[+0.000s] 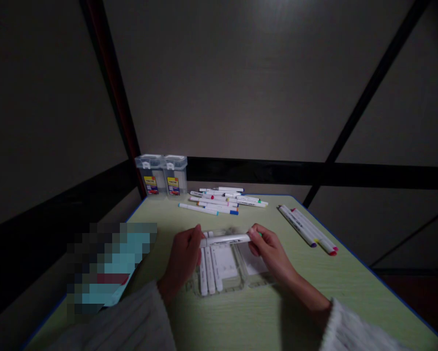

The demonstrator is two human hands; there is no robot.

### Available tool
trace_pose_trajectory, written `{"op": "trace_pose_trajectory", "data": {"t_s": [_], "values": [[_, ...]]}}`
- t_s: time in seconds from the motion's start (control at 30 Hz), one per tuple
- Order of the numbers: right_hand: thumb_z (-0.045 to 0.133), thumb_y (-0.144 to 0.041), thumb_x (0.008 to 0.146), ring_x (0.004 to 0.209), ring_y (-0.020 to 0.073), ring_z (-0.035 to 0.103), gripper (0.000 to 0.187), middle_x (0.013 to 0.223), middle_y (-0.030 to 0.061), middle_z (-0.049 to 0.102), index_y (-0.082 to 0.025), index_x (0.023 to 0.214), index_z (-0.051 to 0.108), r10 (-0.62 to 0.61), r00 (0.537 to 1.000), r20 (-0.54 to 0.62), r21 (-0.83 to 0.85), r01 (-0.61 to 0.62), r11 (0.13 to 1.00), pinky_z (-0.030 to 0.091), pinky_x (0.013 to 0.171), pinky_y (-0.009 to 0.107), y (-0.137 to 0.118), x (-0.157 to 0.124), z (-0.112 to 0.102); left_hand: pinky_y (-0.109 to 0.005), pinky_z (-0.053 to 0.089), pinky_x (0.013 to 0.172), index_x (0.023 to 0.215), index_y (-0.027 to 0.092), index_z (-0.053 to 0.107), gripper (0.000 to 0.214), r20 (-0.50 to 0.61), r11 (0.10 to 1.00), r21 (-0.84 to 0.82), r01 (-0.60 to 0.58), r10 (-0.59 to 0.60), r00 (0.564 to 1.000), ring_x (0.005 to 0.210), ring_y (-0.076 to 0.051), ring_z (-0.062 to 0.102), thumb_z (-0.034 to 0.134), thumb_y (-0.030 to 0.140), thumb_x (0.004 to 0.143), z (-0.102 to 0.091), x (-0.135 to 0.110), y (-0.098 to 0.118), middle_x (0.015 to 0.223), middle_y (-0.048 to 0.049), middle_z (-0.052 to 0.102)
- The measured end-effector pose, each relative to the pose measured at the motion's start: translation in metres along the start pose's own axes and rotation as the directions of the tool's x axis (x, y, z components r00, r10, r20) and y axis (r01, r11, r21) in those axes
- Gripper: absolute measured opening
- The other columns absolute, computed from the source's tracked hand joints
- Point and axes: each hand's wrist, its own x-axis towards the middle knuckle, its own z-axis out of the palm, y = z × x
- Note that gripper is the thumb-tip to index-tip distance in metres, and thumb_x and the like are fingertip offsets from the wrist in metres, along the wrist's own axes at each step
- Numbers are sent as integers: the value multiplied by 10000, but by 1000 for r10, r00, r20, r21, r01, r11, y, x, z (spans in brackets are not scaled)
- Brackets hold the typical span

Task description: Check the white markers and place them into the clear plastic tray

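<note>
A white marker (226, 239) lies level between my two hands, above an open clear plastic case (243, 278). My left hand (185, 253) is closed around its left end. The fingers of my right hand (268, 246) pinch its right end, where a bit of green shows. Below, several white markers (210, 273) stand side by side in the left half of the case, next to a pale paper insert (226, 263). Another pale sheet (251, 261) lies in the right half, partly covered by my right hand.
Loose markers (222, 200) with coloured ends lie in a pile at the table's back. More markers (308, 229) lie along the right side. Two lidded clear boxes (161, 176) stand at the back left corner. A blurred teal item (126, 256) lies on the left.
</note>
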Motion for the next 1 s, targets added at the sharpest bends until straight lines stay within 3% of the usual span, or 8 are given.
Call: {"op": "trace_pose_trajectory", "data": {"t_s": [0.2,0.33,0.57,0.8,1.0], "values": [[516,-656,705,414,85,287,499,427,-65,356,-205,521,404,25,999,-36,-49,-27,998,227,427,232,-4,0,1,-228,274,375,489,197,448,412,24,1000,5,-21,21,999,294,-96,339,355,507,744,1,1,-1,285,68,332],[497,-674,703,403,82,272,521,424,-68,328,-208,499,382,50,996,-80,-45,-53,998,210,414,234,-1,0,2,-220,249,385,495,190,447,400,27,994,23,-110,109,994,344,-85,323,363,458,779,1,0,-3,357,72,328],[468,-707,682,396,91,296,555,405,-54,340,-209,451,386,117,974,-197,-11,-121,993,223,412,242,2,-2,5,-204,280,428,719,165,558,276,75,969,-10,-248,248,966,482,-96,414,411,376,819,-3,-10,-1,564,34,488],[481,-665,687,367,81,242,536,367,-71,280,-226,411,344,195,929,-314,88,-176,980,186,399,248,7,2,2,-227,356,529,950,185,530,246,156,939,5,-344,339,928,587,-126,481,397,368,856,-2,-13,-10,661,15,522],[502,-589,712,352,71,220,495,358,-79,275,-226,419,338,210,921,-329,162,-164,973,159,382,243,10,4,-1,-261,389,624,945,190,529,219,186,921,32,-389,377,907,665,-146,508,405,347,855,0,-12,-19,718,-6,547]]}}
